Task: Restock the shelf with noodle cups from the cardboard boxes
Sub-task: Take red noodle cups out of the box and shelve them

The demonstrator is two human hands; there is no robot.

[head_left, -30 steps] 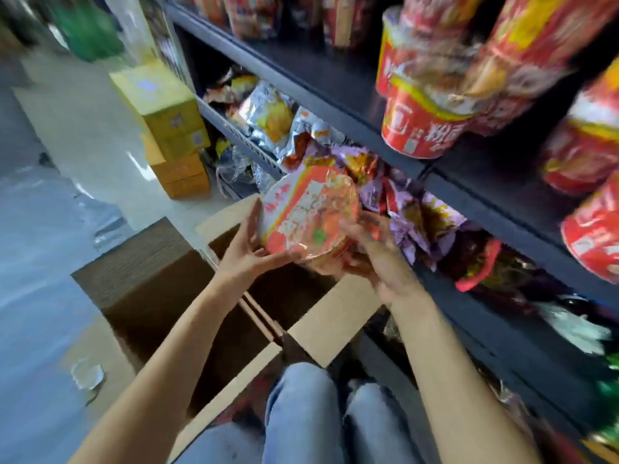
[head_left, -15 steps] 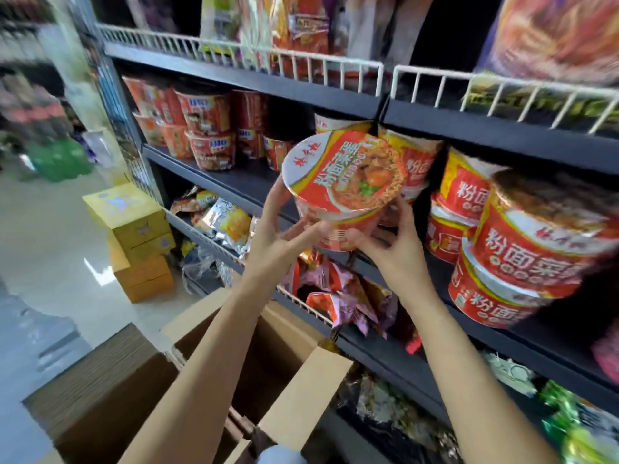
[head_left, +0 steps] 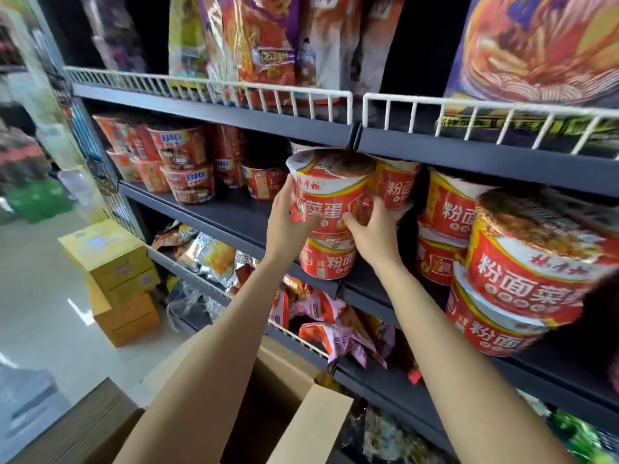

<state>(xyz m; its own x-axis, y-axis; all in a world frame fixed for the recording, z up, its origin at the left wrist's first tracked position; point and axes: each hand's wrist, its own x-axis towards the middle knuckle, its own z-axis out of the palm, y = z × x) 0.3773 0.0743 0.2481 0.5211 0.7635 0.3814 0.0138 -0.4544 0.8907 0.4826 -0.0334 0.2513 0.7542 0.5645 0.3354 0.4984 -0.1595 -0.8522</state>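
I hold a red noodle cup [head_left: 330, 192] upright between both hands at the middle shelf [head_left: 221, 212]. My left hand [head_left: 288, 226] grips its left side and my right hand [head_left: 371, 234] grips its lower right side. The cup sits over another red cup [head_left: 326, 262] standing at the shelf's front edge. More stacked red cups [head_left: 522, 272] fill the shelf to the right. An open cardboard box [head_left: 311, 426] lies below my arms.
Orange "BIG" noodle cups [head_left: 186, 162] stand further left on the same shelf, with bare shelf between. A white wire rail [head_left: 268, 92] fronts the upper shelf of bagged goods. Snack bags [head_left: 328, 326] fill the lower shelf. Yellow boxes [head_left: 114, 279] are stacked on the floor at left.
Both hands lifted the cup out of the box area up to the middle shelf, turned it upright and brought it over the cup at the shelf's front.
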